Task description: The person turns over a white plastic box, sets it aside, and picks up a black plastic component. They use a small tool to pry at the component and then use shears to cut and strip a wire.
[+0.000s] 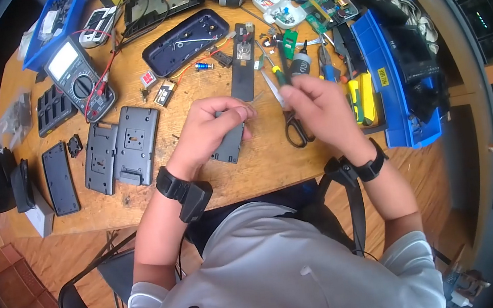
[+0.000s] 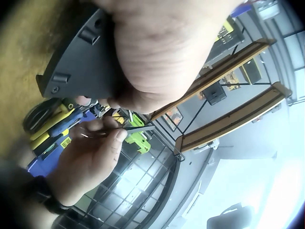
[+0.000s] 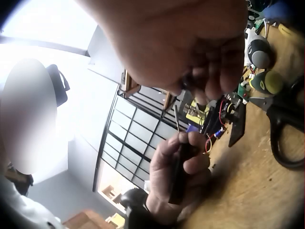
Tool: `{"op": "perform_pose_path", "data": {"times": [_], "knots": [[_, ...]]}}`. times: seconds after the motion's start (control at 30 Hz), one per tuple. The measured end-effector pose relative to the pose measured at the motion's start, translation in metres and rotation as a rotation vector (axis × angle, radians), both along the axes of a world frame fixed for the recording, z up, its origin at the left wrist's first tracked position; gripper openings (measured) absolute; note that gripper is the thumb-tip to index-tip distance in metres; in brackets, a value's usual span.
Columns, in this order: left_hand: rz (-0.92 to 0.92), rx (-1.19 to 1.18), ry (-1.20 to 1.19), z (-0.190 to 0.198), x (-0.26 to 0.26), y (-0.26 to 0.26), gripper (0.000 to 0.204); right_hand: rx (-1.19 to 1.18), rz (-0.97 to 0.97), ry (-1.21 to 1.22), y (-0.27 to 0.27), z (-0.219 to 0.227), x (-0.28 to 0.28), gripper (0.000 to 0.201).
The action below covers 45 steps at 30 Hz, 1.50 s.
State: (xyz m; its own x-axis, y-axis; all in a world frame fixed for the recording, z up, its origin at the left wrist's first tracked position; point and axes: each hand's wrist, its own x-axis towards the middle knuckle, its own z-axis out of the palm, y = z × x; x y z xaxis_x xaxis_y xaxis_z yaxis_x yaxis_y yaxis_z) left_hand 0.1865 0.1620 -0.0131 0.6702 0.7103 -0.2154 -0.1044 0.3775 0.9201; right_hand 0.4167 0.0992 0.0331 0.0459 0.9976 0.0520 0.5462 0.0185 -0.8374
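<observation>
My left hand [image 1: 209,131] grips a dark grey plastic cover [image 1: 232,146] above the near part of the table. In the left wrist view the cover [image 2: 88,62] shows small posts and a screw hole on its face. A thin metal rod [image 3: 177,118] juts out past the left fingertips in the right wrist view. My right hand [image 1: 318,107], level with the left and apart from it, has its fingers curled. Between its thumb and fingers it pinches a slim dark pointed tool [image 2: 140,129], whose kind I cannot tell. Black-handled scissors [image 1: 295,132] lie beside the right hand.
A multimeter [image 1: 81,79], a two-part black plate [image 1: 133,144] and a dark cover [image 1: 60,178] lie left. Behind the hands are a navy tray [image 1: 185,40] and a flat black strip [image 1: 243,79]. A blue bin [image 1: 393,85] and yellow-handled tools [image 1: 364,98] stand right.
</observation>
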Motion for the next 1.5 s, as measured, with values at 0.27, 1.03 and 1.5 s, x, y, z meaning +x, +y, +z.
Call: {"op": "perform_pose_path", "data": {"times": [0.27, 1.03, 1.5], "knots": [[0.155, 0.085, -0.073, -0.006, 0.005, -0.001, 0.008, 0.012, -0.218, -0.659, -0.006, -0.006, 0.012, 0.037], [0.144, 0.065, -0.004, -0.008, 0.007, -0.001, 0.010, 0.340, -0.216, -0.442, 0.073, 0.042, 0.059, 0.013], [0.157, -0.013, 0.018, -0.002, 0.007, 0.003, 0.010, 0.030, -0.347, -0.595, 0.292, 0.018, 0.192, 0.029]]}}
